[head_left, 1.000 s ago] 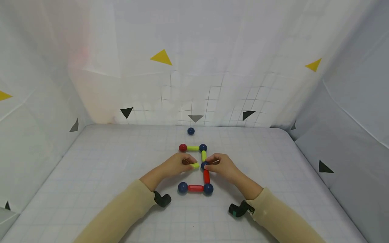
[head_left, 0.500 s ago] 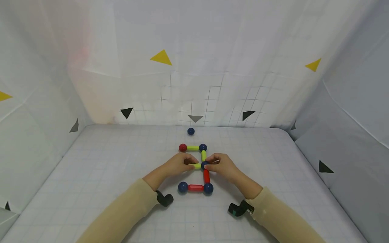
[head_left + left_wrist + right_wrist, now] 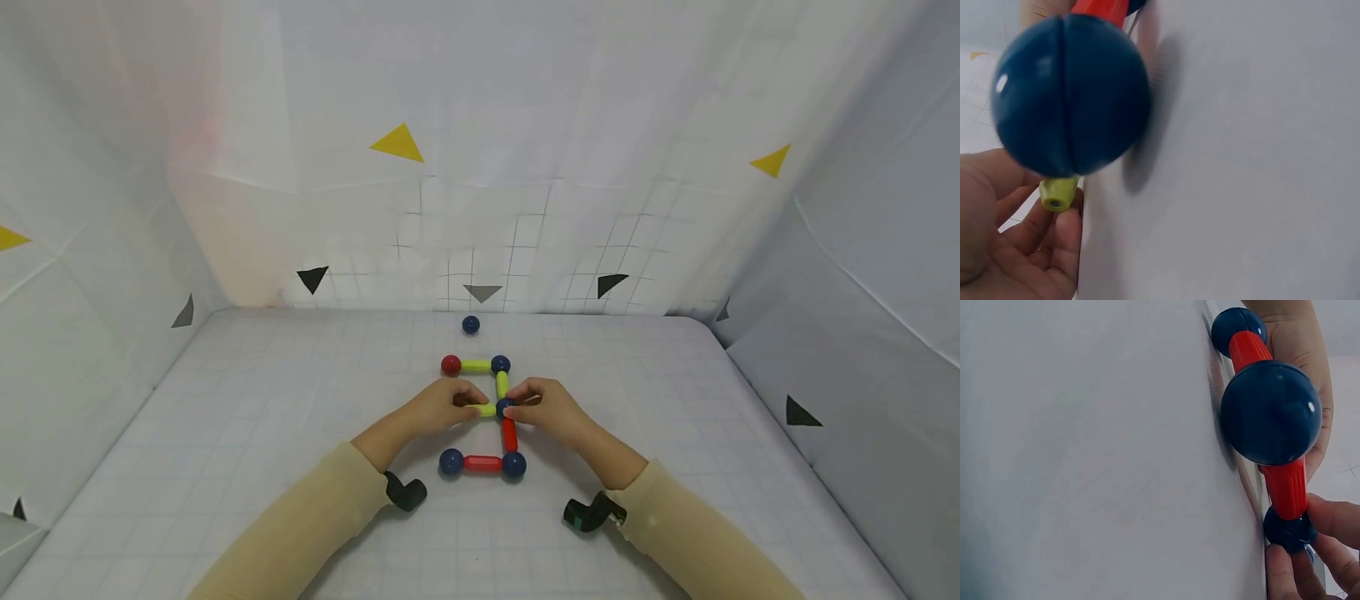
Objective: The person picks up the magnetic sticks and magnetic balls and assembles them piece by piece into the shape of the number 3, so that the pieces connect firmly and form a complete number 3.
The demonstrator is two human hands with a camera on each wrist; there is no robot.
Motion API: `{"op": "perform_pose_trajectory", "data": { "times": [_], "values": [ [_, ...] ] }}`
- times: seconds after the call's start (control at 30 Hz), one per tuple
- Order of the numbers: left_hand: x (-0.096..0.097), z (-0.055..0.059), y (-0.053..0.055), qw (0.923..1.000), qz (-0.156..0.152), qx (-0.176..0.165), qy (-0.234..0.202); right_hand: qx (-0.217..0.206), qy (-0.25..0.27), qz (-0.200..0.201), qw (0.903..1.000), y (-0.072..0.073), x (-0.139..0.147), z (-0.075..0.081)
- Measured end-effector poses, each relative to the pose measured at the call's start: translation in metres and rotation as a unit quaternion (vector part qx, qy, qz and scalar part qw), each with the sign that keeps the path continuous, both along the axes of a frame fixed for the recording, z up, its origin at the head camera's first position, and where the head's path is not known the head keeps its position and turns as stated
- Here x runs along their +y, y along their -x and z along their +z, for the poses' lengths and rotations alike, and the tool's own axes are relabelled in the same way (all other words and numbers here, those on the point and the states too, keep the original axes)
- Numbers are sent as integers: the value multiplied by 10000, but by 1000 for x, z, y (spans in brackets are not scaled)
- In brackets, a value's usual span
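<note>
My left hand (image 3: 437,407) pinches a yellow-green magnetic rod (image 3: 486,410), whose far end meets a blue ball (image 3: 504,408). That same ball is gripped by my right hand (image 3: 551,412), thumb and fingers around it in the right wrist view. From the ball, another yellow-green rod (image 3: 502,384) runs back to a blue ball (image 3: 500,364), then a third yellow-green rod (image 3: 476,366) and a red ball (image 3: 451,365). Toward the front, a red rod (image 3: 510,436) leads to a blue ball (image 3: 513,465), a second red rod (image 3: 482,463) and a blue ball (image 3: 1072,94) at its left end.
One loose blue ball (image 3: 470,324) sits near the back of the white table (image 3: 300,358). White sheets (image 3: 480,125) with yellow and black triangles enclose the back and sides. Black wrist cameras (image 3: 406,492) hang below both sleeves.
My left hand has moved slightly right, bringing its yellow-green rod, earlier apart, against the blue ball. In the last half second hardly anything has moved. My right hand keeps its hold.
</note>
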State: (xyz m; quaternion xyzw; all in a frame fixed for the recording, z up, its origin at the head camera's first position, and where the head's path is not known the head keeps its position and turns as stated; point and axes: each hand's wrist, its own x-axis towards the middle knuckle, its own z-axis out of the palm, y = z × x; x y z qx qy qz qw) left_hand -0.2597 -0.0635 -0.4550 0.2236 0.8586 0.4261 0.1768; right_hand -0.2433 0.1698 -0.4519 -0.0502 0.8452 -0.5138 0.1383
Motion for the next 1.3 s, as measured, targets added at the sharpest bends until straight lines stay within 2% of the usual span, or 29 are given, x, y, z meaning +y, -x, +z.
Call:
{"op": "perform_pose_trajectory", "data": {
  "times": [0.37, 0.67, 0.97, 1.17, 1.3],
  "values": [
    [0, 2, -1, 9999, 130, 28, 42, -37, -16, 44, 10000, 4, 3, -4],
    [-5, 7, 5, 9993, 300, 167, 141, -28, -41, -2, 10000, 3, 4, -5],
    [-3, 22, 22, 9975, 535, 436, 146, -45, -35, -1, 10000, 1, 2, -4],
    [3, 27, 34, 9946, 804, 637, 133, -10, 19, 28, 10000, 1, 3, -5],
    [8, 29, 42, 9924, 1038, 657, 29, 11, 25, 9, 10000, 2, 3, -6]
  ]
}}
